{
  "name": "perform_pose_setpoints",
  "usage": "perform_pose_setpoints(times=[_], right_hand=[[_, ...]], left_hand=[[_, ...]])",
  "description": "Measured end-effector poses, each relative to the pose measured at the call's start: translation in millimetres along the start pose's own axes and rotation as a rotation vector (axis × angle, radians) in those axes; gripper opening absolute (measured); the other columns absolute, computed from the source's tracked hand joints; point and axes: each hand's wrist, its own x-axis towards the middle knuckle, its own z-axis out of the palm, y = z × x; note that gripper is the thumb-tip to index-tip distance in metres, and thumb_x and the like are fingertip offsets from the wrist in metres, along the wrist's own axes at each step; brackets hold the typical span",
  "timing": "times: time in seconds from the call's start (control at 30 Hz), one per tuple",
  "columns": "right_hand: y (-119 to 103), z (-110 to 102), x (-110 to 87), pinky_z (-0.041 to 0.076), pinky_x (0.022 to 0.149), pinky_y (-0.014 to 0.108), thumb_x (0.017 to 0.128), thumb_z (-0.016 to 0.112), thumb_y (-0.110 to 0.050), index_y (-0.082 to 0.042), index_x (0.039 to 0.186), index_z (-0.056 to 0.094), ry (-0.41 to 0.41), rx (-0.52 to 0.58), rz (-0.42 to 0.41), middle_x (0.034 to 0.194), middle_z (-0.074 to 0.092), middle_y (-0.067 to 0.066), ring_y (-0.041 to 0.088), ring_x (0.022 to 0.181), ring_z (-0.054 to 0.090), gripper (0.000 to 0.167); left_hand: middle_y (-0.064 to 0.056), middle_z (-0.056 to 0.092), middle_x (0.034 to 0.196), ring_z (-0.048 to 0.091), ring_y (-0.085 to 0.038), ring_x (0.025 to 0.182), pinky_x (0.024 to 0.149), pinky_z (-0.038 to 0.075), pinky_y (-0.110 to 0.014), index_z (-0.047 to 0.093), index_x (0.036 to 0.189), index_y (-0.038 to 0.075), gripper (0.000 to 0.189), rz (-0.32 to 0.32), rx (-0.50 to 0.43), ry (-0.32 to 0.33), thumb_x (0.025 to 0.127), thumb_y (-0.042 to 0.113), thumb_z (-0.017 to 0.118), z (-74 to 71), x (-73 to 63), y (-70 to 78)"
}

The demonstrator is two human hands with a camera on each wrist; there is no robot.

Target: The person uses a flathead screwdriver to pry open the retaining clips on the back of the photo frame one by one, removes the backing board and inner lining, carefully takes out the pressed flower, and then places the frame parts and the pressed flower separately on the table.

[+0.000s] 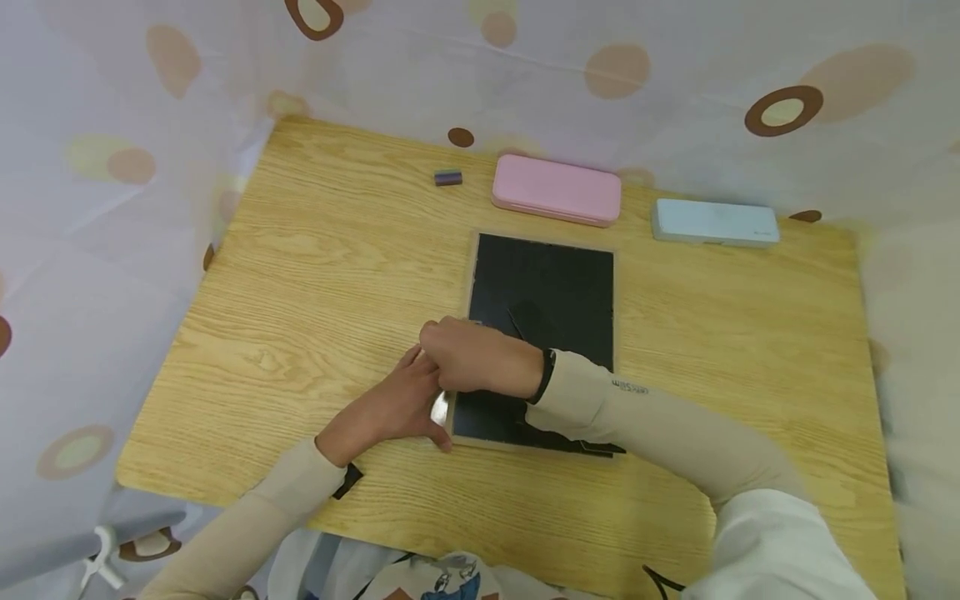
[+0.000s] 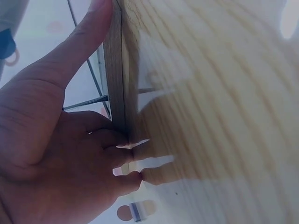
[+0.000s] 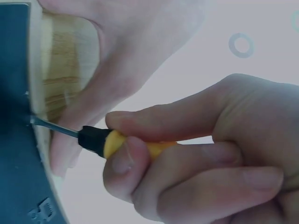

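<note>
A picture frame [image 1: 558, 279] lies back side up, its black backing board [image 3: 16, 107] set in a pale rim. My right hand [image 1: 483, 357] grips a small screwdriver [image 3: 114, 143] by its yellow and black handle. In the right wrist view the shaft's tip meets the edge of the backing, beside the rim. My left hand [image 1: 401, 402] rests against the frame's left side with thumb and fingers spread along it. In the left wrist view its fingertips touch near the frame's side [image 2: 116, 70]. From the head the screwdriver is hidden behind my right hand.
A pink case [image 1: 557, 190] and a pale blue case [image 1: 715, 222] stand at the back of the wooden table [image 1: 315, 250]. A small dark purple block [image 1: 448, 177] lies left of the pink case. Patterned cloth [image 1: 525, 75] hangs around the table.
</note>
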Motion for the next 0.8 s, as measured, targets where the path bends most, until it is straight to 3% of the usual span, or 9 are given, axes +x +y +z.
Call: perform_pose_setpoints(times=[0.13, 0.3, 0.53, 0.63, 0.8], right_hand=[[-7, -2, 5.2, 0.037, 0.053, 0.022, 0.093, 0.065, -0.001, -0.001, 0.112, 0.066, -0.007, -0.019, -0.014, 0.091, 0.059, 0.005, 0.014, 0.068, 0.050, 0.020], [-14, -3, 8.0, 0.035, 0.052, 0.021, 0.097, 0.062, -0.005, -0.003, 0.103, 0.071, 0.005, 0.025, -0.056, 0.078, 0.055, 0.002, 0.012, 0.062, 0.046, 0.011], [-21, -4, 10.0, 0.036, 0.052, 0.021, 0.095, 0.063, -0.001, -0.003, 0.091, 0.070, 0.020, 0.001, -0.069, 0.073, 0.054, 0.000, 0.010, 0.061, 0.046, 0.009], [-18, -5, 8.8, 0.037, 0.052, 0.022, 0.096, 0.065, -0.007, -0.003, 0.100, 0.071, -0.006, -0.014, -0.013, 0.076, 0.054, 0.001, 0.011, 0.062, 0.047, 0.008], [-3, -5, -2.4, 0.040, 0.051, 0.024, 0.094, 0.065, -0.008, -0.002, 0.116, 0.063, -0.019, 0.014, 0.114, 0.086, 0.058, 0.005, 0.015, 0.064, 0.052, 0.023]], left_hand=[[-0.016, 0.030, 0.160, 0.024, -0.032, 0.149, 0.117, 0.014, -0.061, 0.036, 0.153, 0.003, 0.116, -0.018, -0.002, -0.010, 0.063, 0.052, 0.091, 0.0, -0.7, 0.2], [-0.016, 0.040, 0.155, 0.033, -0.032, 0.145, 0.118, 0.016, -0.056, 0.043, 0.150, 0.003, 0.112, -0.005, 0.023, 0.027, 0.061, 0.051, 0.092, 0.9, -1.7, 0.5], [-0.019, 0.038, 0.156, 0.032, -0.034, 0.144, 0.115, 0.023, -0.054, 0.036, 0.151, -0.004, 0.125, 0.003, 0.076, 0.059, 0.055, 0.053, 0.093, 0.0, -3.4, 2.5], [-0.019, 0.034, 0.158, 0.027, -0.035, 0.147, 0.117, 0.018, -0.057, 0.037, 0.152, -0.001, 0.122, -0.014, 0.029, 0.037, 0.057, 0.050, 0.094, 0.0, -2.9, 2.3], [-0.016, 0.018, 0.165, 0.013, -0.033, 0.152, 0.117, 0.011, -0.064, 0.032, 0.156, 0.006, 0.121, -0.034, -0.072, 0.008, 0.060, 0.045, 0.095, 0.7, 1.4, 0.5]])
